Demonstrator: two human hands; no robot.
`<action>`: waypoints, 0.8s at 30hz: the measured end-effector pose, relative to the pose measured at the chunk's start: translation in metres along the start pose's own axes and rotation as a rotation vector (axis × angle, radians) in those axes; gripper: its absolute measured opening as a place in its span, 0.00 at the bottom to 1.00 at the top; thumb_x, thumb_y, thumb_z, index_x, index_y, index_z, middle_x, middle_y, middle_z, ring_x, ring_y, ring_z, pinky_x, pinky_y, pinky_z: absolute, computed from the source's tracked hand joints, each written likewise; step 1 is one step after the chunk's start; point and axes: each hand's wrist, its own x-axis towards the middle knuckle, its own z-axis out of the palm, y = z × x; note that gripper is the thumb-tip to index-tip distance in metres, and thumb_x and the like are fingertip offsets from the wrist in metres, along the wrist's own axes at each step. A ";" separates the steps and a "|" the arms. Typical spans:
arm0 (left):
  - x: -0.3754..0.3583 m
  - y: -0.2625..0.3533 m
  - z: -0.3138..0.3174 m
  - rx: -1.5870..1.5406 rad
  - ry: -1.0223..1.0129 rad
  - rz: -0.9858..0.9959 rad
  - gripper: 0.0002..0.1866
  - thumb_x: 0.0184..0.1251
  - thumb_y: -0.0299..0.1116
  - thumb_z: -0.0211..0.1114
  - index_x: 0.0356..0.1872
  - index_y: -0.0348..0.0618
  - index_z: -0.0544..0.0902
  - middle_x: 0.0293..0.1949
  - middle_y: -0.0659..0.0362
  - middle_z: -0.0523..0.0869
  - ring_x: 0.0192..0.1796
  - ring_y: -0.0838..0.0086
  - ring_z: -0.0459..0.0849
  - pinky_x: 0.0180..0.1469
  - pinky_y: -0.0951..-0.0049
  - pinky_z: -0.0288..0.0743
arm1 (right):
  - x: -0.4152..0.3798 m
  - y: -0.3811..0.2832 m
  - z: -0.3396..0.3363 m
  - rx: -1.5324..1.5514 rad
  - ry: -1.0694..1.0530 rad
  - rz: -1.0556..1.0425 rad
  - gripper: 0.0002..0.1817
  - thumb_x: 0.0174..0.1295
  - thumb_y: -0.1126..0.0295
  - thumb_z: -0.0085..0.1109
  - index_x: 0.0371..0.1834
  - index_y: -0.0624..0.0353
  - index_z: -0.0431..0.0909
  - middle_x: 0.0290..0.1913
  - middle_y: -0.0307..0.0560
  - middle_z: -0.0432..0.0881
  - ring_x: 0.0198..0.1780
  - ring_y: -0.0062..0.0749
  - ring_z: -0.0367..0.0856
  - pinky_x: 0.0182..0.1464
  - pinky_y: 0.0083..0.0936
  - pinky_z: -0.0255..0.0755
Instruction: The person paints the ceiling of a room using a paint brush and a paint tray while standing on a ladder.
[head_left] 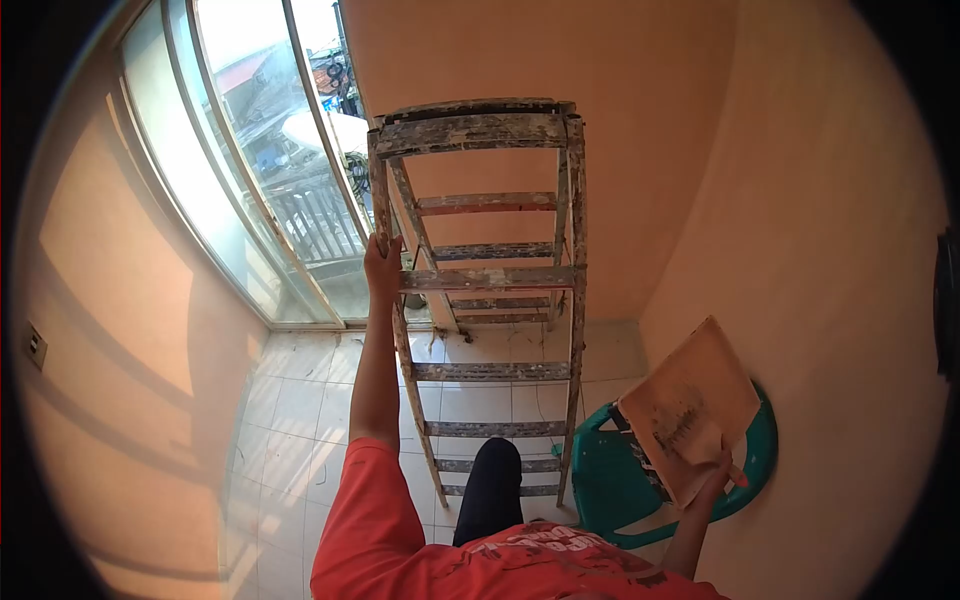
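Note:
A paint-spattered wooden stepladder [490, 279] stands upright in front of me. My left hand [382, 262] is wrapped around its left rail, just above a middle rung. To the lower right, my right hand [718, 478] is closed at the near right edge of a flat tan board [690, 400], which is tilted and has a dark smear across its middle. The fingers under the edge are partly hidden. Beneath the board is a green plastic chair [597, 480], its seat mostly covered. My dark-clothed knee [497, 475] is before the lower rungs.
Sliding glass doors [270, 180] are at the left back, with a railing outside. Orange walls [820, 250] close in on both sides, and a switch plate [36, 345] is on the left one. Pale floor tiles [290, 420] carry scattered debris.

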 end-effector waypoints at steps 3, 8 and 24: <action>0.000 0.027 0.003 0.162 0.071 0.248 0.21 0.71 0.38 0.67 0.58 0.42 0.72 0.55 0.49 0.78 0.60 0.58 0.71 0.63 0.57 0.63 | -0.004 0.011 0.000 0.081 0.058 0.013 0.31 0.74 0.51 0.43 0.74 0.58 0.67 0.72 0.49 0.70 0.72 0.41 0.69 0.71 0.34 0.63; -0.153 0.105 0.098 0.187 0.179 0.891 0.16 0.63 0.25 0.66 0.52 0.40 0.78 0.51 0.52 0.81 0.58 0.55 0.76 0.63 0.57 0.66 | 0.003 0.008 -0.047 -0.004 0.082 -0.076 0.31 0.74 0.52 0.44 0.72 0.59 0.69 0.71 0.48 0.70 0.72 0.41 0.69 0.71 0.33 0.63; -0.461 -0.110 0.172 -0.361 -2.106 -0.222 0.25 0.79 0.38 0.56 0.73 0.46 0.70 0.67 0.50 0.78 0.68 0.63 0.76 0.70 0.61 0.69 | -0.035 0.012 -0.099 0.118 0.261 -0.071 0.31 0.74 0.54 0.45 0.72 0.65 0.66 0.68 0.53 0.72 0.69 0.43 0.70 0.69 0.36 0.65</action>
